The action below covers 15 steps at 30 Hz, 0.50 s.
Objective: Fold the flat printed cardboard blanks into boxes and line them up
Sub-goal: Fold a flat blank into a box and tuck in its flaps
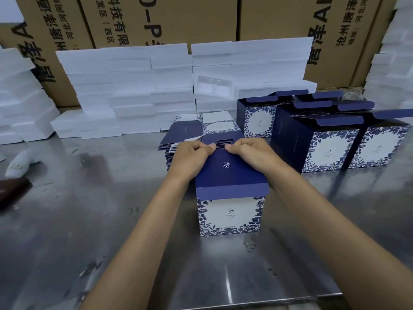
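In the head view, a folded box (230, 198) stands upright on the metal table (89, 220), near the middle and just in front of the person. Its front face is white with a blue leaf border, and its dark blue lid panel is folded down over the top, with a small white logo on it. The left hand (192, 154) lies on the far left part of this lid, with the fingers curled and the fingertips pressing at the far edge. The right hand (248, 152) does the same on the far right part; the 2 hands are close together, and their fingertips almost meet at the middle of the far edge, where slots are cut in the panel. Whether the fingers pinch a tab there or only press it, I cannot tell. Directly behind the box lies a stack of flat blanks (178, 135), dark blue and white. To the right, well apart from the hands, stand the finished boxes (330, 139) in rows, at least 5 of them, with their top flaps open. Behind all this are piles of white foam trays (134, 86), and further back large brown cartons (178, 16) with black Chinese print. At the left edge of the table lies a white glove (20, 162).
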Tool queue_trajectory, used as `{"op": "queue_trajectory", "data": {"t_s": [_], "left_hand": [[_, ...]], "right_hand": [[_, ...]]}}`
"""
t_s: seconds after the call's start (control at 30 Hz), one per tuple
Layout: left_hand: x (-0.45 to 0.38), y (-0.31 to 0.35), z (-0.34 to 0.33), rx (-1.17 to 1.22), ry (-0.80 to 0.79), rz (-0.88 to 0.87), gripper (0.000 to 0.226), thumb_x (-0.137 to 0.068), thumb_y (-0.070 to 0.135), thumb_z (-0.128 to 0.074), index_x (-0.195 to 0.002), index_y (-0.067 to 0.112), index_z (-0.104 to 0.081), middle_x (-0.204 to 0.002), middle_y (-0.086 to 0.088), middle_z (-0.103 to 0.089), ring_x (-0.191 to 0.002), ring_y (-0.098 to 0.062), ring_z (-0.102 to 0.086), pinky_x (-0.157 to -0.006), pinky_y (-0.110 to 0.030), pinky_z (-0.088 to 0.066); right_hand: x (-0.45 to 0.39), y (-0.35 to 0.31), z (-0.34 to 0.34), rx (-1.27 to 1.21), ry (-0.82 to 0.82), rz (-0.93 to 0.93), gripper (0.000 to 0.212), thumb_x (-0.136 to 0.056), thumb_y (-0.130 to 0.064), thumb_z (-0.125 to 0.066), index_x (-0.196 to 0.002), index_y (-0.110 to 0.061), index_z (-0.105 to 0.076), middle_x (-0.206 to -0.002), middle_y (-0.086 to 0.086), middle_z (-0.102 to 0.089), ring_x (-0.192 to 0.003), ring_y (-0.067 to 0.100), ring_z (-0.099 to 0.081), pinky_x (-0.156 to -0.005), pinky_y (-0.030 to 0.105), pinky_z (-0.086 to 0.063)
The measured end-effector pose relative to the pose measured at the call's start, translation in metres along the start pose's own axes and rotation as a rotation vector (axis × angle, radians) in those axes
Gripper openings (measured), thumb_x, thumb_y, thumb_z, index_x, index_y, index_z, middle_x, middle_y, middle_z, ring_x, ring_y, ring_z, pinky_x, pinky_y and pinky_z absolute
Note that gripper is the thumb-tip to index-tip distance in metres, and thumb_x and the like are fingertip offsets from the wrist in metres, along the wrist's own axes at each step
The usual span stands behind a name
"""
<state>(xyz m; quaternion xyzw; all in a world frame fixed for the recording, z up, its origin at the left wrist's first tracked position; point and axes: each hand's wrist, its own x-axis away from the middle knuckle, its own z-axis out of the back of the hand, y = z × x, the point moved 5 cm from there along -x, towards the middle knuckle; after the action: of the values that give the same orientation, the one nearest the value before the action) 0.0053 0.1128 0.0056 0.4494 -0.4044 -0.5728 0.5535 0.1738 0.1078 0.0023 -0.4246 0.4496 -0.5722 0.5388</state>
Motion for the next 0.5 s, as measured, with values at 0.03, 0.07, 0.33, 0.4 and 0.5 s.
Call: {"op": "queue_trajectory", "data": {"t_s": [0.03, 0.07, 0.33, 0.4, 0.5], "left_hand": [[0.001, -0.002, 0.003, -0.007, 0.007, 0.012, 0.029, -0.095, 0.033, -0.067, -0.078, 0.009, -0.069, -0.071, 0.0, -0.068, -0.059, -0.011, -0.061, -0.054, -0.017, -0.045], [0.001, -0.003, 0.007, -0.019, 0.011, 0.021, 0.031, -0.095, 0.036, -0.065, -0.078, 0.01, -0.067, -0.069, 0.0, -0.065, -0.056, -0.011, -0.058, -0.051, -0.016, -0.042], [0.002, -0.001, 0.015, -0.108, 0.056, -0.028, 0.032, -0.091, 0.039, -0.071, -0.089, 0.007, -0.073, -0.091, -0.002, -0.073, -0.072, -0.016, -0.063, -0.06, -0.023, -0.047], [0.008, 0.002, 0.02, -0.139, 0.087, -0.124, 0.02, -0.088, 0.036, -0.075, -0.093, 0.017, -0.071, -0.101, 0.004, -0.071, -0.087, -0.012, -0.064, -0.067, -0.025, -0.048], [0.026, 0.017, 0.02, -0.268, 0.079, -0.454, 0.01, -0.084, 0.026, -0.078, -0.09, 0.025, -0.07, -0.105, 0.015, -0.064, -0.104, -0.003, -0.058, -0.086, -0.019, -0.042]], "right_hand": [[0.001, 0.001, 0.002, 0.003, 0.014, 0.0, 0.02, -0.094, -0.03, -0.07, -0.087, -0.011, -0.069, -0.08, 0.005, -0.07, -0.063, 0.015, -0.063, -0.059, 0.023, -0.048], [0.001, 0.002, 0.004, 0.012, 0.031, 0.001, 0.021, -0.095, -0.031, -0.07, -0.086, -0.013, -0.069, -0.082, 0.006, -0.07, -0.066, 0.017, -0.063, -0.062, 0.025, -0.048], [0.001, -0.004, 0.012, 0.192, 0.13, 0.127, 0.027, -0.095, -0.034, -0.069, -0.081, -0.011, -0.071, -0.083, 0.001, -0.072, -0.083, 0.02, -0.068, -0.08, 0.036, -0.056], [0.0, -0.006, 0.014, 0.309, 0.158, 0.151, 0.03, -0.096, -0.036, -0.068, -0.081, -0.011, -0.069, -0.078, -0.001, -0.068, -0.083, 0.02, -0.066, -0.08, 0.037, -0.054], [-0.006, -0.012, 0.014, 0.503, 0.209, 0.196, 0.032, -0.098, -0.037, -0.064, -0.084, -0.008, -0.067, -0.074, -0.005, -0.062, -0.08, 0.019, -0.06, -0.071, 0.033, -0.046]]}}
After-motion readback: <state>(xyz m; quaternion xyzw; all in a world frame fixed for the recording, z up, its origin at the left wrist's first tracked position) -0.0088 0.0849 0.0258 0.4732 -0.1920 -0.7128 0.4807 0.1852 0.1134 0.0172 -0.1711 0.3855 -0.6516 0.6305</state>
